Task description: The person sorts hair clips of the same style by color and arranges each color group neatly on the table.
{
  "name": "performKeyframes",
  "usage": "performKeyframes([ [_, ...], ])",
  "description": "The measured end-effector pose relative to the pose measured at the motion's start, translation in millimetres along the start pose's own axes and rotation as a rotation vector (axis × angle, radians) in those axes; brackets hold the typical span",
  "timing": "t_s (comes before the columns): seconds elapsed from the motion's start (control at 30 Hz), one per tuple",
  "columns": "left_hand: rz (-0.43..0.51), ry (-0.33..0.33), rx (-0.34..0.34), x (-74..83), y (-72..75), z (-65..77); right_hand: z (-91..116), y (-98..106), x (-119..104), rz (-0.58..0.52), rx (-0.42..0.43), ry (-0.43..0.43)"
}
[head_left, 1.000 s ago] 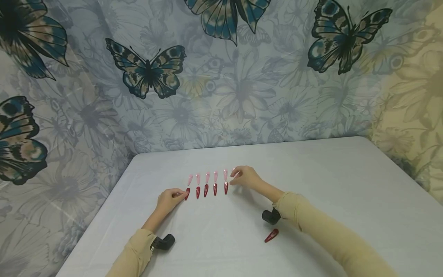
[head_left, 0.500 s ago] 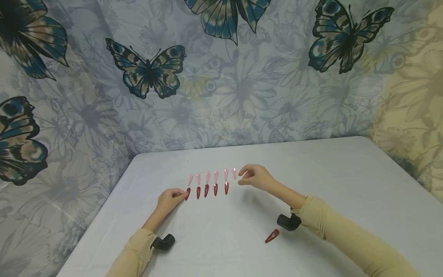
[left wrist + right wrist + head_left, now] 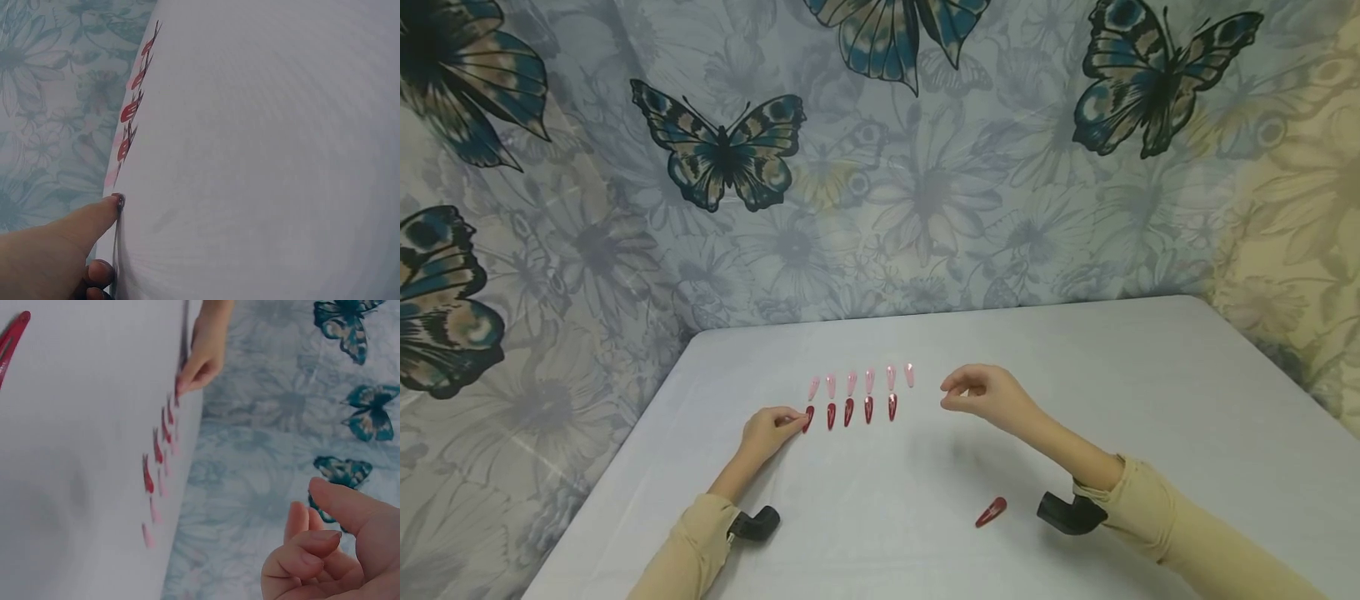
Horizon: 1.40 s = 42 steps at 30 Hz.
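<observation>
A row of several pink snap hair clips (image 3: 870,381) lies on the white table, with a row of red snap hair clips (image 3: 868,409) just in front of it. My left hand (image 3: 767,432) pinches the leftmost red hair clip (image 3: 808,418) between thumb and fingertips; the left wrist view hides most of that clip behind the thumb. To the right of both rows, my right hand (image 3: 988,396) is raised over the table, fingers loosely bent and holding nothing. Nearer the front lies a single red hair clip (image 3: 991,512), slanted, below the right forearm.
The white-covered table (image 3: 1150,375) ends at a wall cloth (image 3: 925,200) printed with flowers and butterflies. A black wrist camera (image 3: 1071,512) sits on the right wrist, close to the single red clip. Another black camera (image 3: 756,524) is on the left wrist.
My right hand has let go of the rightmost pink hair clip, which now lies in its row, and has drawn away to the right. The left hand has stayed put.
</observation>
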<state>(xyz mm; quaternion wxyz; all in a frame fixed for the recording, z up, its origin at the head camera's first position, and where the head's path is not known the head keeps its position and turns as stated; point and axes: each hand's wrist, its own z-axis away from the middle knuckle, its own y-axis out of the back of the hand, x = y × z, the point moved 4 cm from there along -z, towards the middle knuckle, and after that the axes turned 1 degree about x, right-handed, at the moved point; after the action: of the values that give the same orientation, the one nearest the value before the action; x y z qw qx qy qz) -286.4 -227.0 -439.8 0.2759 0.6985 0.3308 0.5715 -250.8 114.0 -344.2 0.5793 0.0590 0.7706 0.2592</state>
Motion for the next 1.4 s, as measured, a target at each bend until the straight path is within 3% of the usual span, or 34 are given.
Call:
performKeyframes([
  [0.27, -0.01, -0.003, 0.002, 2.5, -0.7, -1.3, 30, 21, -4, -0.068, 0.036, -0.025],
  [0.53, -0.011, -0.015, -0.005, 3.1, -1.0, -0.7, 54, 31, -4, -0.062, 0.031, 0.027],
  [0.8, -0.017, -0.013, -0.001, 2.2, -1.2, -2.7, 73, 23, 23, -0.014, -0.04, 0.031],
  [1.07, -0.018, -0.018, 0.001, 0.5, 1.9, -0.8, 83, 4, 55, 0.005, -0.157, -0.032],
  [1.2, -0.02, -0.022, 0.007, -0.2, 2.1, 0.2, 87, -1, 61, -0.011, -0.203, -0.012],
  [1.4, -0.008, -0.017, 0.005, -0.4, 1.1, -0.1, 91, -6, 63, 0.049, -0.197, 0.05],
])
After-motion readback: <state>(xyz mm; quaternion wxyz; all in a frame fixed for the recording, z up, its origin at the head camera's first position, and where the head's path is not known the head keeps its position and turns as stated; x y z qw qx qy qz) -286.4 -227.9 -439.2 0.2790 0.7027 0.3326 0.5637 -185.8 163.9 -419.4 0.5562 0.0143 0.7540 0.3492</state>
